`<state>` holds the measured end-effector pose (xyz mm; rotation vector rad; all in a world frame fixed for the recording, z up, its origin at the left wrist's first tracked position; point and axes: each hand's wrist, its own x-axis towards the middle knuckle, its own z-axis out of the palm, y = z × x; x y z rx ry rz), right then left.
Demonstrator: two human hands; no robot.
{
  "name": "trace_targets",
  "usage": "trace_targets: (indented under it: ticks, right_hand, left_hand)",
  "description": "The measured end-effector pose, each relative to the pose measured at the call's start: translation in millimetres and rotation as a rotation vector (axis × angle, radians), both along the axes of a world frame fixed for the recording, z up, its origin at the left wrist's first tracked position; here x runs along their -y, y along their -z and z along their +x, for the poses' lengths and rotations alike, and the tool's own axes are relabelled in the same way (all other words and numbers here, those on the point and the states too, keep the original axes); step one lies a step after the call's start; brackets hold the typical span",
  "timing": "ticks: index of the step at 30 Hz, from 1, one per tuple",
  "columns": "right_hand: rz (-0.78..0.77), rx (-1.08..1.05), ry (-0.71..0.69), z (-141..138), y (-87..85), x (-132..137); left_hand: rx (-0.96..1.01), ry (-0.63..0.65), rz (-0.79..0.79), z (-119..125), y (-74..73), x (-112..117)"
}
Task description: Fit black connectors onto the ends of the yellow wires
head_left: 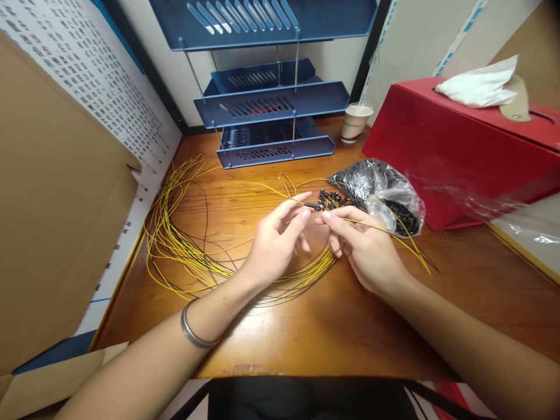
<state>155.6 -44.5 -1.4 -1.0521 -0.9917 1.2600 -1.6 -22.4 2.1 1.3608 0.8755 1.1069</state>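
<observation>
My left hand [280, 230] is closed, with thumb and index finger pinched at a small black plastic piece [314, 206]. A yellow wire runs leftward from that piece. My right hand [365, 242] is closed in a pinch around a thin yellow wire [405, 242], whose loose ends, yellow and dark, stick out to the right. The fingertips of both hands nearly meet. Just behind them lies a pile of small black parts [332, 198]. A large loose coil of yellow and black wires [164, 233] spreads on the table to the left and passes beneath my hands.
Behind the right hand lies a clear plastic bag [380, 186] of black parts. A red tissue box [411, 122] stands at the right, and a paper cup [355, 123] is near the blue tiered tray rack [271, 111]. Cardboard [56, 204] lines the left side of the wooden table [306, 344].
</observation>
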Motion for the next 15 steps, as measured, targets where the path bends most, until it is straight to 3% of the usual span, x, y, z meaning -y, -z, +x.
trace_targets:
  ticks: [6,15]
  right_hand:
    - [-0.012,0.005,-0.076,-1,-1.3,1]
    - [0.355,0.572,0.012,-2,0.7,12]
  left_hand:
    - [0.074,-0.019,0.018,0,-5.1,2]
    - [-0.018,-0.108,-0.004,-6,-5.4,-3]
